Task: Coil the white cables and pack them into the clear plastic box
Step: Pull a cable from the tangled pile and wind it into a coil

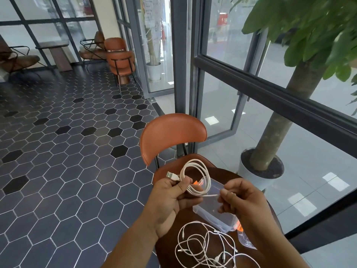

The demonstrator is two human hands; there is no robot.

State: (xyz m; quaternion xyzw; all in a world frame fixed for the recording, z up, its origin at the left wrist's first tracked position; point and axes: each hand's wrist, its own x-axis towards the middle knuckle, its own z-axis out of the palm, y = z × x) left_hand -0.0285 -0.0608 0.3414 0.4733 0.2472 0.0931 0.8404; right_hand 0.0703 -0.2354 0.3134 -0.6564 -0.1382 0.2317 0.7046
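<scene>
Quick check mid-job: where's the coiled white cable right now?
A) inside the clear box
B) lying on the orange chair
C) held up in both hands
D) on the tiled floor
C: the coiled cable loops up from the left hand, which grips it, while the right hand pinches its tail, outside the clear box.

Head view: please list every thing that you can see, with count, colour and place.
table: one, dark brown, bottom of view
clear plastic box: one, orange clips, on the table
coiled cable: one, white, held up above the box
loose cables: tangled, count unclear, white, on the table's near part
near chair: one, orange, behind the table
potted tree: one, green leaves, white pot, right side
left hand: grips the coiled cable
right hand: pinches the cable's end
</scene>
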